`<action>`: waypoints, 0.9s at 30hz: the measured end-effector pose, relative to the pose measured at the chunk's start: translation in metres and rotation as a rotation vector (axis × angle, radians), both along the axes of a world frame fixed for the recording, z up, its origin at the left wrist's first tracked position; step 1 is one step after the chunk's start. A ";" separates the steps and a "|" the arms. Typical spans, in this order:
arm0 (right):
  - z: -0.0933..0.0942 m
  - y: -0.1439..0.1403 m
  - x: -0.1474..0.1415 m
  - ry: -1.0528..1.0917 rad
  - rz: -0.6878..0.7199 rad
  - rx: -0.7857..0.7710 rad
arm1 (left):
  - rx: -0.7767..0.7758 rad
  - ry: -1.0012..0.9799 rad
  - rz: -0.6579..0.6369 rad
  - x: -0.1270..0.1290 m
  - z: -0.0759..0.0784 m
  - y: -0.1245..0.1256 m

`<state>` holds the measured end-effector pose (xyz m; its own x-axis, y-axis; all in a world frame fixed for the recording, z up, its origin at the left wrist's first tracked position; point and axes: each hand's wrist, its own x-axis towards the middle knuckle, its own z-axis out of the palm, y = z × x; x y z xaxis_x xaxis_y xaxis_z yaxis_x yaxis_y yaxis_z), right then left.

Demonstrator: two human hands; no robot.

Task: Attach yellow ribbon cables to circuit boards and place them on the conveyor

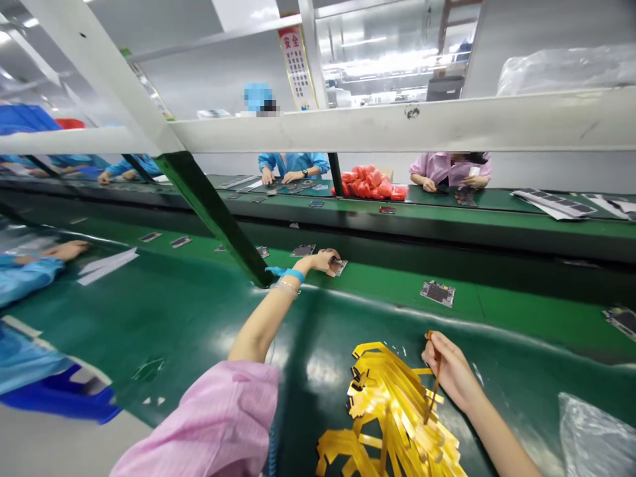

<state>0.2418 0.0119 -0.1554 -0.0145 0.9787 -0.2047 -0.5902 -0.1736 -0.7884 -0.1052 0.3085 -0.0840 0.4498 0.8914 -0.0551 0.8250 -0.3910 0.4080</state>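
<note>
Pink sleeve (213, 424): nearest the camera, gathered around the upper part of the arm that leads to the left hand.
Yellow strips (392, 397): a loose, overlapping heap between the two forearms, just left of the right hand and nearer the camera than its fingertips.
Clear plastic (596, 430): thin and crumpled, to the right of the right forearm.
Right hand (450, 368): thumb and finger pressed together, pinching a narrow amber strip (435, 391); the strip hangs down over the heap, and I cannot tell whether its lower end touches.
Surface (199, 318): dark green and glossy, under the heap and both forearms.
Wristband (293, 273): blue, around the left wrist, beside a pale bangle.
Left hand (325, 262): stretched farther out than the right, fingers bent and pinching a circuit board (340, 267); I cannot tell whether the board is lifted.
Green lane (377, 281): runs crosswise beneath the left hand, past a raised edge.
Flat board (438, 293): on the lane, right of the left hand and beyond the right.
Slanted post (213, 218): just left of the left hand.
Red bags (372, 182): piled well beyond both hands, between a person in blue (293, 162) and a person in pink (450, 173).
</note>
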 end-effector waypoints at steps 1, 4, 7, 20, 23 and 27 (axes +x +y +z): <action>0.000 0.000 0.000 -0.015 -0.003 0.004 | -0.016 -0.024 0.010 0.005 0.005 0.001; 0.005 -0.002 0.000 -0.057 -0.011 0.020 | -0.041 -0.135 0.031 0.023 0.022 -0.008; 0.018 -0.010 -0.002 -0.076 -0.028 0.036 | -0.011 -0.296 0.014 0.049 0.034 -0.047; 0.071 -0.079 -0.036 -1.116 -0.292 0.269 | -0.166 -0.748 -0.197 0.120 0.019 -0.297; 0.067 -0.079 -0.036 -1.155 -0.290 0.274 | -0.132 -0.738 -0.196 0.118 0.012 -0.300; 0.059 -0.078 -0.036 -1.203 -0.279 0.327 | -0.143 -0.763 -0.180 0.119 0.007 -0.301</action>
<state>0.2054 -0.0659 -0.0968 0.2245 0.9259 0.3039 0.5375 0.1425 -0.8311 0.0140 0.0074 -0.0773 0.5457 0.8093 0.2173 0.2274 -0.3926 0.8911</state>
